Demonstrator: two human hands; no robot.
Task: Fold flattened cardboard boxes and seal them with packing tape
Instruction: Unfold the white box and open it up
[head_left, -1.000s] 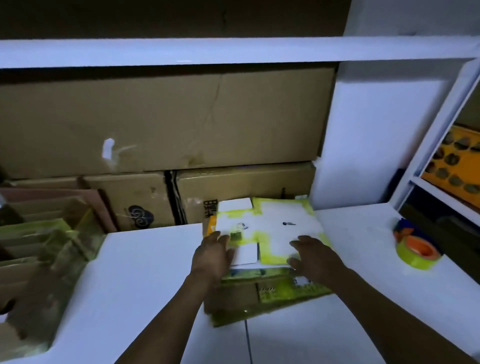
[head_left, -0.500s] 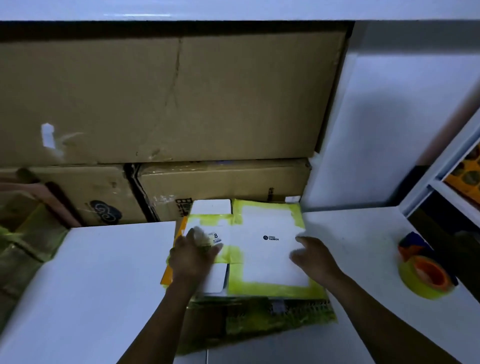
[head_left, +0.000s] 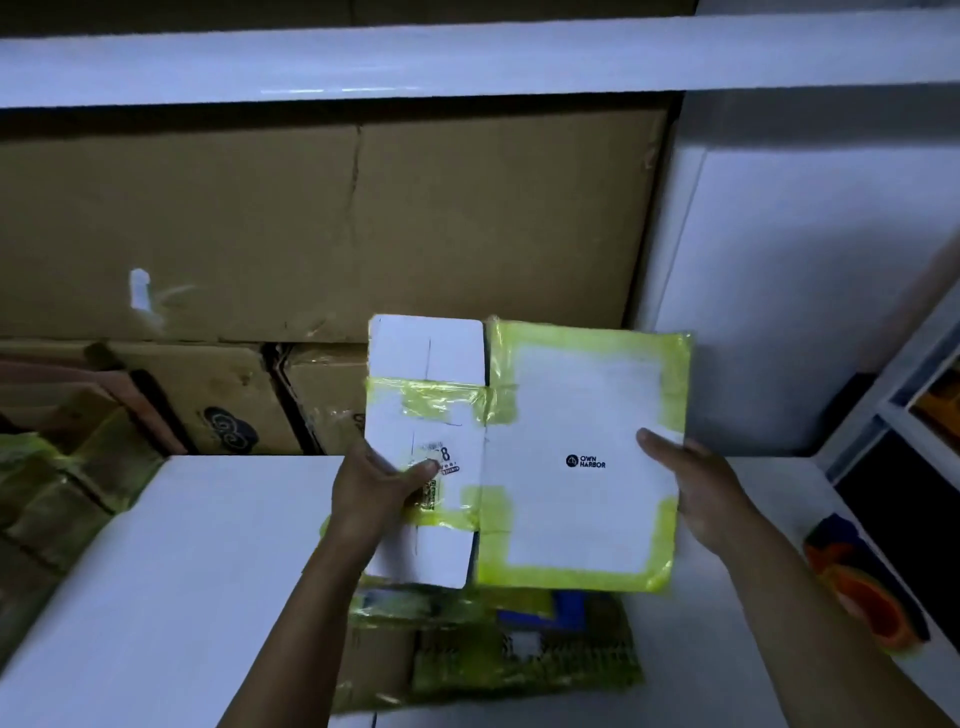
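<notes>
Left hand (head_left: 384, 488) has its thumb pressed on the printed face of the flattened white cardboard box (head_left: 571, 415) edged in yellow-green tape, fingers out of sight beneath, so that's a pinch on the narrow left panel. Right hand (head_left: 696, 488) grips the opposite edge, thumb on top, fingers wrapped behind. From the head view, the box is held face toward the camera, above the pile of flattened taped cartons (head_left: 519, 654) lying on the white desk (head_left: 182, 571), with stacked brown cardboard cartons (head_left: 311, 223) behind. The two-sided hold makes sense: my read is this one is next to be opened up, and a hand on each side lets the sleeve be pushed square. Both forearms reach forward from the bottom edge, the left angled inward. Off to the right, the orange and yellow-green roll of packing tape (head_left: 862, 587) sits on the desk, untouched.
</notes>
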